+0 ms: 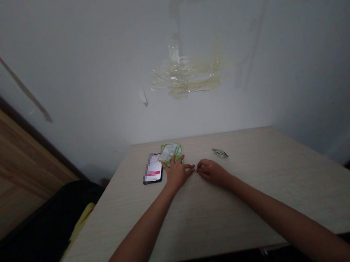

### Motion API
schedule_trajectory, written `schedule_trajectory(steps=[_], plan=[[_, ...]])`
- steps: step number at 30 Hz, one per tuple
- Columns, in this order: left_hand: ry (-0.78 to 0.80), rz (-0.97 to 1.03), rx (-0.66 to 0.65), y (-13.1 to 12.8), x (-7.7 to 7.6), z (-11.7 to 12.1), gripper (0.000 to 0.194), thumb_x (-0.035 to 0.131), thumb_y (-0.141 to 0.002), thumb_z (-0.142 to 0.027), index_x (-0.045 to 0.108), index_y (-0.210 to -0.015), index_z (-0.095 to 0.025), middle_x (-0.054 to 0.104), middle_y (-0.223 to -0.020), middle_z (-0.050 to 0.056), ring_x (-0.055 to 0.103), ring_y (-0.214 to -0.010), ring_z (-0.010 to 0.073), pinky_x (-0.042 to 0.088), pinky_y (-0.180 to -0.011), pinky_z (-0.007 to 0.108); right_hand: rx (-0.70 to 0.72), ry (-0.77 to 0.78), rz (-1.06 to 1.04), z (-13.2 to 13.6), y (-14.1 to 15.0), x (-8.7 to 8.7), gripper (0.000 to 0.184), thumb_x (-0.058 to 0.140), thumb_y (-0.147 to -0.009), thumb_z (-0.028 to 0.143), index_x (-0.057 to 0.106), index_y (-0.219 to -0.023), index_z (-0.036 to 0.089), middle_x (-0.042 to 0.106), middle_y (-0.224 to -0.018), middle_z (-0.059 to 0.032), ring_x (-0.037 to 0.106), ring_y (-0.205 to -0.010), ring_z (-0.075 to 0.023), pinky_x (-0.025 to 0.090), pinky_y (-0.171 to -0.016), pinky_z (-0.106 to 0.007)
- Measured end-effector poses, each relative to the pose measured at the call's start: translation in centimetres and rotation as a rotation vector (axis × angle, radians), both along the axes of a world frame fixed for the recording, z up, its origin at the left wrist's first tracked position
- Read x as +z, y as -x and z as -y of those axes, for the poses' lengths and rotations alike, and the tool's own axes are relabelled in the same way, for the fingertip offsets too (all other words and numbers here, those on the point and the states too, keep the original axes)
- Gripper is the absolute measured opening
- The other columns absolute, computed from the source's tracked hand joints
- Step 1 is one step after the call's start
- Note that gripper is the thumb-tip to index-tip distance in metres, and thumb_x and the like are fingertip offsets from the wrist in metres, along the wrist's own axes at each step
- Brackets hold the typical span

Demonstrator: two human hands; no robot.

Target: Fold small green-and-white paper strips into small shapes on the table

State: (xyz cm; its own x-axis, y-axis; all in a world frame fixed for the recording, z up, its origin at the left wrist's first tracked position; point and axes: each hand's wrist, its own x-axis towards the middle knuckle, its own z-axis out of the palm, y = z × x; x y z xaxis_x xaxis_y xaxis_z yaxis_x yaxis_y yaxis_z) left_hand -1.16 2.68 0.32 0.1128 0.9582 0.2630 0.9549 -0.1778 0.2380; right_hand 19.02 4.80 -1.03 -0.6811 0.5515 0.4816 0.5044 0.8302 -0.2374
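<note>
A small whitish piece (pixel 195 167) shows between my two hands above the table; its kind is too small to make out. My left hand (pixel 177 172) pinches it with thumb and forefinger from the left, while its other fingers spread over the green packets (pixel 170 152). From the right, my right hand (pixel 211 171) closes its fingertips on the same piece. Just left of my left hand lies a phone (pixel 153 170) with its screen lit, partly under the packets. Beyond my right hand rests a small packet (pixel 220 152) that looks puffed open.
The pale wooden table (pixel 228 218) meets a wall (pixel 101 92) with peeling clear tape (pixel 186 77) on it. Left of the table are a dark bag-like heap (pixel 58 217), some yellow cloth (pixel 82 219) and a wooden panel (pixel 20 168).
</note>
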Motion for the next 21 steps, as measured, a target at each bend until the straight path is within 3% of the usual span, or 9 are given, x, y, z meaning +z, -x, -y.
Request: schedule_trajectory(steps=[9, 17, 21], plan=[[-0.006, 0.014, 0.010, -0.12, -0.05, -0.04, 0.023, 0.058, -0.082, -0.058, 0.071, -0.100, -0.050, 0.047, -0.146, -0.004, 0.020, -0.143, 0.0372, -0.004, -0.105, 0.076, 0.113, 0.062, -0.065, 0.54, 0.14, 0.68, 0.020, 0.055, -0.090, 0.018, 0.074, -0.092, 0.021, 0.067, -0.097, -0.0074, 0.061, -0.093, -0.0177, 0.048, -0.086, -0.032], [0.027, 0.024, 0.016, -0.19, 0.14, 0.10, 0.024, 0.059, -0.082, -0.057, 0.071, -0.102, -0.050, 0.045, -0.148, -0.004, 0.019, -0.144, 0.0370, -0.004, -0.105, 0.076, 0.126, 0.093, -0.092, 0.52, -0.01, 0.50, 0.016, 0.058, -0.090, 0.020, 0.074, -0.091, 0.022, 0.067, -0.096, -0.0066, 0.060, -0.095, -0.0175, 0.048, -0.087, -0.031], [0.023, 0.040, 0.004, -0.14, -0.03, 0.03, 0.022, 0.060, -0.082, -0.056, 0.070, -0.101, -0.052, 0.046, -0.147, -0.005, 0.019, -0.144, 0.0365, -0.005, -0.105, 0.075, 0.067, 0.159, -0.171, -0.03, -0.46, 0.03, 0.018, 0.056, -0.091, 0.021, 0.074, -0.091, 0.021, 0.066, -0.098, -0.0067, 0.059, -0.095, -0.0169, 0.048, -0.087, -0.030]])
